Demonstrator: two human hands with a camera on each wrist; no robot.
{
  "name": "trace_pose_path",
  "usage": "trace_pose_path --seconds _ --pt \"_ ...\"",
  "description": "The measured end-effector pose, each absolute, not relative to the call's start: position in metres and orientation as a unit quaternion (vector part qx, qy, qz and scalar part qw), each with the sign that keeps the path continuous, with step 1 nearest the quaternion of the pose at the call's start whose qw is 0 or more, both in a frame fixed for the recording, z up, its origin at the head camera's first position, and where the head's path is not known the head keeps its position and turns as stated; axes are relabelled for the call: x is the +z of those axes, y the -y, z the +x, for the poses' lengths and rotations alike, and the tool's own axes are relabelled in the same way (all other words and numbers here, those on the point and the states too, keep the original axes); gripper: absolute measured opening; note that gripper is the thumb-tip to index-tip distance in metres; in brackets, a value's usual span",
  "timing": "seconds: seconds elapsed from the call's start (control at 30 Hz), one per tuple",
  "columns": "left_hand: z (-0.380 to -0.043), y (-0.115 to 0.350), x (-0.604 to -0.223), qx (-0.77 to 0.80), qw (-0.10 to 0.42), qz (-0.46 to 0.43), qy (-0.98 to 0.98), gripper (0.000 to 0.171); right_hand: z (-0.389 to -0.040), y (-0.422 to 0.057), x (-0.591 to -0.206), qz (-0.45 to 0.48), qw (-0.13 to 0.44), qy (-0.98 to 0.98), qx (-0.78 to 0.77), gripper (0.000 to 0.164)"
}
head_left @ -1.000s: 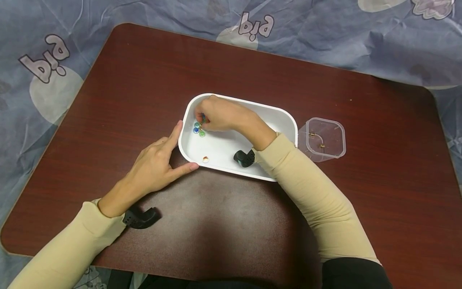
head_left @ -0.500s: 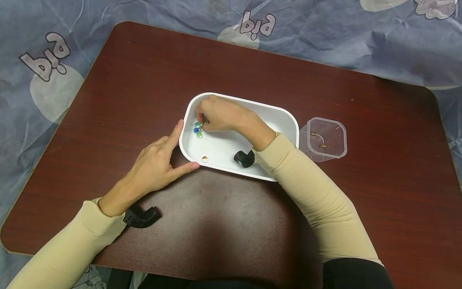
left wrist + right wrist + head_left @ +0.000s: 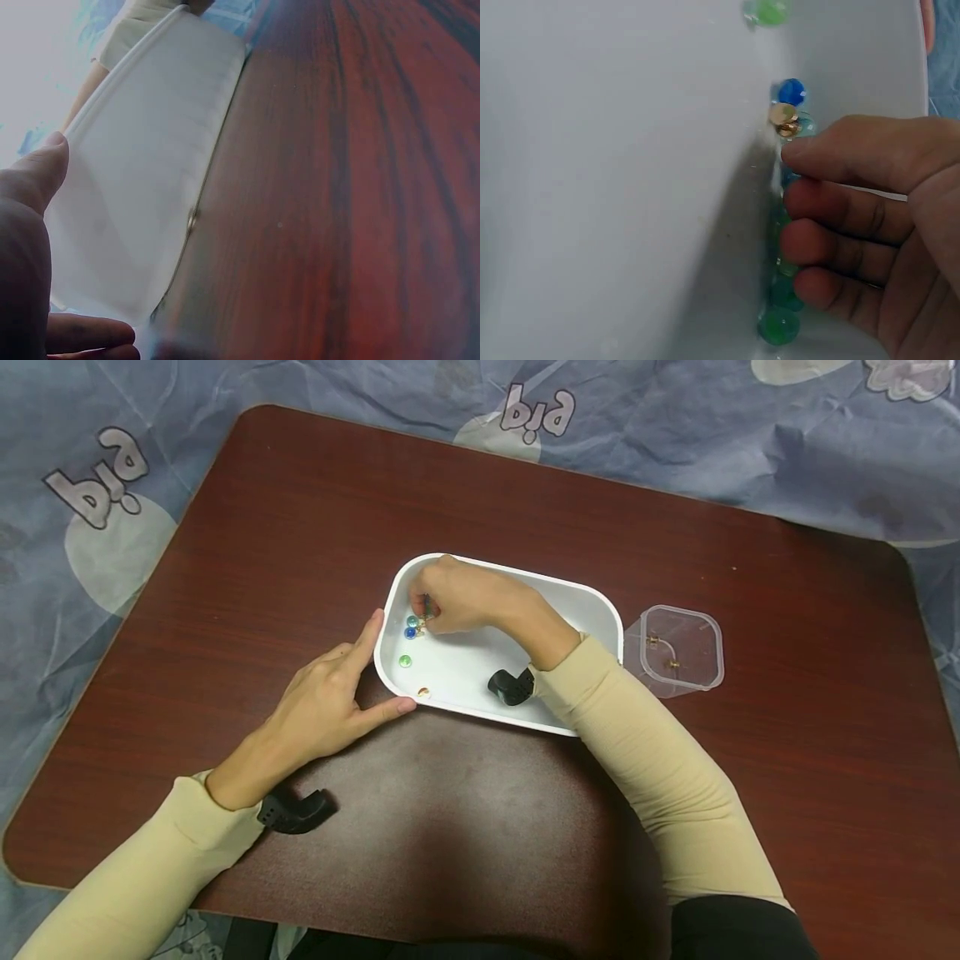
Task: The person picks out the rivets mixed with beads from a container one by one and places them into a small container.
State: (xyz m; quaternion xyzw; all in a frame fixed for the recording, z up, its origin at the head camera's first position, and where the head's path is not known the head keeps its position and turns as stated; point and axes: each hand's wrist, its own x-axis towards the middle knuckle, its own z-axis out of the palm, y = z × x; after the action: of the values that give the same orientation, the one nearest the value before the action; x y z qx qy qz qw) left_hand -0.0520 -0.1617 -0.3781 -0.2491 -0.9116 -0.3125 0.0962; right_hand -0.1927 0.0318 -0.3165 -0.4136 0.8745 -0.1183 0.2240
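Note:
My right hand (image 3: pixel 467 597) reaches into the left end of a white tray (image 3: pixel 498 693), thumb and index finger apart. In the right wrist view its thumb tip touches or nearly touches a small brass piece (image 3: pixel 784 116), beside a blue marble (image 3: pixel 791 91). Several blue and green glass marbles, including a green marble (image 3: pixel 778 326), line the tray wall behind the fingers, partly hidden. A separate green marble (image 3: pixel 405 661) lies nearer the front. My left hand (image 3: pixel 318 702) rests against the tray's left end and front corner, fingers and thumb extended.
A clear plastic container (image 3: pixel 678 647) stands right of the tray, with small brass pieces visible through it. Near the tray's front wall lies a small orange-and-white piece (image 3: pixel 423 692). The brown table (image 3: pixel 450 827) extends around everything.
The green marble has rolled from the cluster toward the tray's front. My right hand has barely shifted beside the marbles. My left hand has stayed at the tray's edge.

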Motion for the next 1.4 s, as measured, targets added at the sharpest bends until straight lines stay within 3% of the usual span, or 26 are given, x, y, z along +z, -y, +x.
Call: trace_pose_path --seconds 0.33,1.4 --pt "-0.051 0.161 -0.378 -0.314 0.108 -0.25 0.91 0.106 -0.192 -0.037 -0.308 -0.407 0.226 -0.876 -0.129 0.017" --pt "-0.051 0.161 -0.378 -0.309 0.101 -0.244 0.914 0.107 -0.193 -0.045 -0.296 -0.429 0.208 -0.86 -0.182 0.013"
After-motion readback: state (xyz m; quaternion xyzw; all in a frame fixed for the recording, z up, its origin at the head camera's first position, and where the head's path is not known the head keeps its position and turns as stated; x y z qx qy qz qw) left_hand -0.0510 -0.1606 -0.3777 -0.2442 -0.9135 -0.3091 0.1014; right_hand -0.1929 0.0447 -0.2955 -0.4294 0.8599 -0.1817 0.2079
